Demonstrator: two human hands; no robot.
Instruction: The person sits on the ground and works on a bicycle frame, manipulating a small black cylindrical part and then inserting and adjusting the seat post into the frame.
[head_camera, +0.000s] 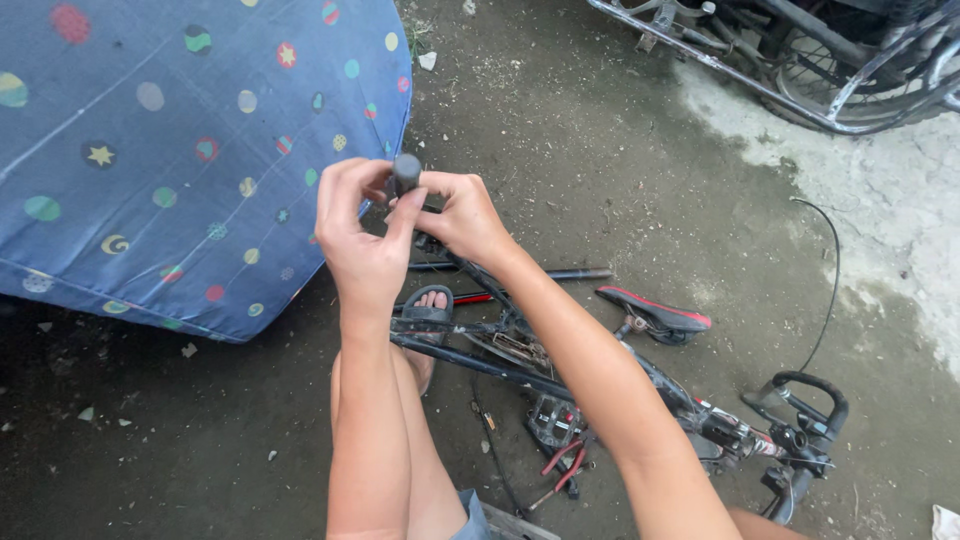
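My left hand (358, 228) and my right hand (462, 215) are raised together over the ground, both gripping a short dark cylindrical part (405, 174) that sticks up between the fingers. Below them a black bicycle frame (480, 362) lies on its side on the dirt. Its black and red saddle (655, 312) points right. A handlebar end with a black grip (810, 395) lies at the lower right. My foot in a sandal (428, 310) rests against the frame.
A blue cloth with coloured dots and stars (170, 150) covers something at the left. Metal bars and a wheel of another vehicle (830, 70) stand at the top right. A thin black cable (828, 290) trails over the ground. Red-handled pliers (562, 468) lie near the frame.
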